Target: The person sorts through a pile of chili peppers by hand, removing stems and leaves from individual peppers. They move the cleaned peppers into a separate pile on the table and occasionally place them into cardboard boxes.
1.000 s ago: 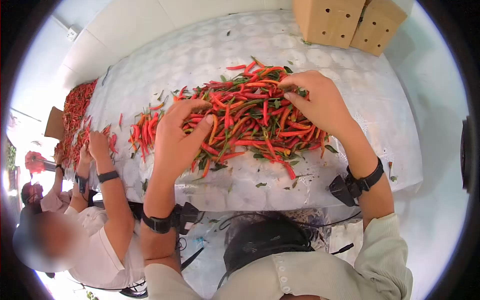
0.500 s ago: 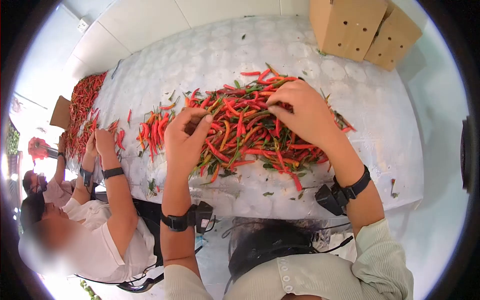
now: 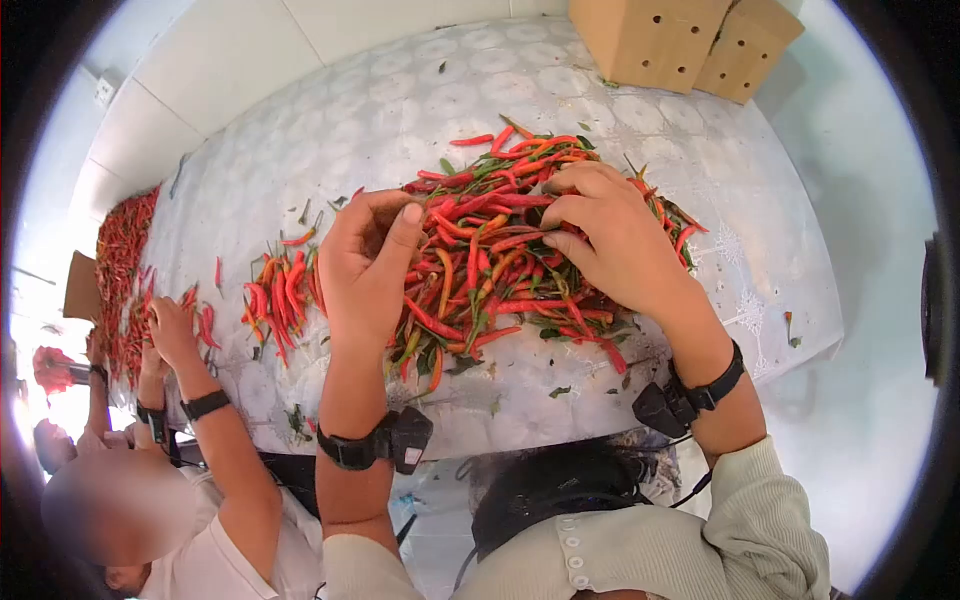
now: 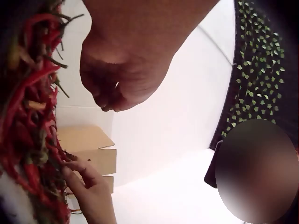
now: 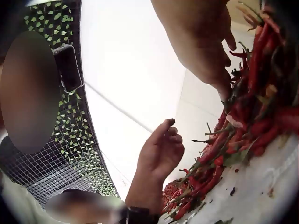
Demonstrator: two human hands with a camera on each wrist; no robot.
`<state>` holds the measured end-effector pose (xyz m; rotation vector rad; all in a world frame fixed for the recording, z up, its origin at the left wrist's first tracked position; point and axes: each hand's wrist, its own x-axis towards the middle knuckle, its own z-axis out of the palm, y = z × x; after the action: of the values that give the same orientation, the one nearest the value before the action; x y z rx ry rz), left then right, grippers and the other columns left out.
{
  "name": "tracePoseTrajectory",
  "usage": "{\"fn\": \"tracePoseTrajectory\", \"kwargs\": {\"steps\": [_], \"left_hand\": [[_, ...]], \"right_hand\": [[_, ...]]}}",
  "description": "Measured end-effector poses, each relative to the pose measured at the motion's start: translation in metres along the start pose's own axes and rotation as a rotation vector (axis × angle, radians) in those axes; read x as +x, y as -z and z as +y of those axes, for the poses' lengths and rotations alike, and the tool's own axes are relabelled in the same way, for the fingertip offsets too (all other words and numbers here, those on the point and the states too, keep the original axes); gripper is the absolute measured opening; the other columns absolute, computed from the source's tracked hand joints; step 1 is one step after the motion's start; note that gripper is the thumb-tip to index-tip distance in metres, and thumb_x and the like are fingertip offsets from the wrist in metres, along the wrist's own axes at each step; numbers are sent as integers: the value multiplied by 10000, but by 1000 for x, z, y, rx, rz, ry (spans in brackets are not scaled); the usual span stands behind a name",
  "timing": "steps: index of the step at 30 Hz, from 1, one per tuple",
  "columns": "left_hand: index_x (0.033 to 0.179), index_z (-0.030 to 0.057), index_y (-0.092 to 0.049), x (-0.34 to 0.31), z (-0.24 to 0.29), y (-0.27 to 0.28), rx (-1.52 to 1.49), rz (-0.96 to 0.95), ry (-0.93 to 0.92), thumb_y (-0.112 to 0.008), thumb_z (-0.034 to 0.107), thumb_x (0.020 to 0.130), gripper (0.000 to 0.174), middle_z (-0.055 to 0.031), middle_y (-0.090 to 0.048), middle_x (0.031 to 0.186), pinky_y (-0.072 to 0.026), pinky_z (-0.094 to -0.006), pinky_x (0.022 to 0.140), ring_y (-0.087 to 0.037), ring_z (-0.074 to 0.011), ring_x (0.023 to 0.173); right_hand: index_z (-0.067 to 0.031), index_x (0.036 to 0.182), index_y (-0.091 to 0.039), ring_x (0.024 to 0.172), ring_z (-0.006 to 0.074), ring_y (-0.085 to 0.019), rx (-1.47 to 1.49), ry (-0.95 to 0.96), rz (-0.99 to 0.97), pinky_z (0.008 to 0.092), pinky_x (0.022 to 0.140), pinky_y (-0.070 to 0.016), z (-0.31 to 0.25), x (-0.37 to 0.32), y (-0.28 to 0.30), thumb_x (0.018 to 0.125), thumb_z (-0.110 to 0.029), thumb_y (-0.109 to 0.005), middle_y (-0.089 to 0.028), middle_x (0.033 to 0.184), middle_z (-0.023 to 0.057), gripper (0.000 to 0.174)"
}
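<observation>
A broad heap of red chili peppers [image 3: 490, 260], mixed with orange and green ones and leaves, lies on the table before me. My left hand [image 3: 370, 270] is at the heap's left side, its fingers curled and its thumb apart from them. No pepper shows in it; in the left wrist view the hand [image 4: 126, 74] hangs a little away from the heap. My right hand [image 3: 615, 235] reaches over the heap's right part, fingers slightly spread and tips among the peppers. In the right wrist view the index finger of that hand [image 5: 201, 42] points down and touches the heap.
A smaller group of chilies [image 3: 280, 295] lies left of the heap. Further left, another person's hands [image 3: 175, 330] work beside a large chili pile [image 3: 125, 245]. Cardboard boxes [image 3: 650, 40] stand at the back right. Pale patterned sheeting [image 3: 380, 110] covers the table.
My right hand has come from the heap's far right edge inward and down onto its peppers. My left hand has drawn back from the heap's middle toward its left edge, fingers curling. The view has shifted slightly.
</observation>
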<state>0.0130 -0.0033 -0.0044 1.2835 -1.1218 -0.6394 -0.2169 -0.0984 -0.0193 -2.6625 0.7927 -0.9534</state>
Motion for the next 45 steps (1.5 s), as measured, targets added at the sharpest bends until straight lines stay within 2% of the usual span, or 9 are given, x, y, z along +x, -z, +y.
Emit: {"fn": "tracePoseTrajectory", "kwargs": {"steps": [8,12,16,20,24,27,35,38,45], "left_hand": [[1059,47,-662,-19,-2,-22,148,18,-2,-755,104,847,238,-32,-644,909,-481,-254,631,-612,-125,761],[1057,20,-695,-13,4,-21,662,-167,-608,-758,115,802,279,-104,-651,902,-510,-385,767,-623,-314,800],[1045,49,-694,-18,-14,-22,633,-181,-487,-689,66,849,197,-101,-670,872,-521,-376,706,-644,-268,782],[1022,1,-671,-22,2,-20,335,-108,34,-650,134,947,154,-99,-653,831,-508,-306,670,-645,-194,745],[1011,8,-677,-19,-7,-13,380,-104,-15,-710,135,897,174,-103,-640,898,-505,-314,702,-637,-203,776],[1009,21,-684,-17,2,-16,479,-135,-130,-769,134,829,229,-111,-638,970,-501,-348,773,-629,-235,878],[1103,56,-679,-14,1,-23,692,-61,-586,-807,137,751,384,-99,-670,1053,-486,-399,862,-613,-289,988],[1147,54,-665,-15,-7,-18,581,-325,-570,-754,124,801,364,-83,-696,1013,-502,-392,816,-644,-288,899],[1172,28,-553,-21,-1,-17,110,-115,17,-544,91,993,190,-134,-705,972,-523,-284,656,-663,-156,706]], "right_hand": [[-53,896,-623,934,335,-606,116,52,156,435,836,-473,-19,10,1,792,-62,-712,-639,936,110,137],[-69,917,-622,930,317,-615,170,152,149,422,827,-473,-28,8,-8,786,-88,-734,-634,921,93,174],[-56,914,-642,879,311,-609,92,0,116,419,802,-479,-24,4,-8,781,-105,-741,-621,880,93,172],[-43,908,-671,860,311,-598,-177,-103,-22,411,763,-487,-18,-4,3,785,-104,-742,-614,879,98,154],[-36,920,-670,857,308,-605,-293,-87,-43,392,747,-491,-19,-5,12,785,-103,-746,-621,881,100,168],[-37,937,-678,850,299,-617,2,-272,96,377,760,-494,-16,-4,11,776,-103,-749,-636,892,101,189],[-61,1027,-674,860,312,-652,341,-4,133,390,728,-523,-28,-4,1,804,-52,-706,-674,929,114,226],[-65,1035,-679,869,312,-659,415,1,117,399,734,-525,-36,-7,-3,814,-75,-712,-689,959,112,223],[-68,1022,-678,884,307,-655,251,-81,189,396,761,-527,-23,-5,-2,821,-85,-703,-689,948,105,202]]}}
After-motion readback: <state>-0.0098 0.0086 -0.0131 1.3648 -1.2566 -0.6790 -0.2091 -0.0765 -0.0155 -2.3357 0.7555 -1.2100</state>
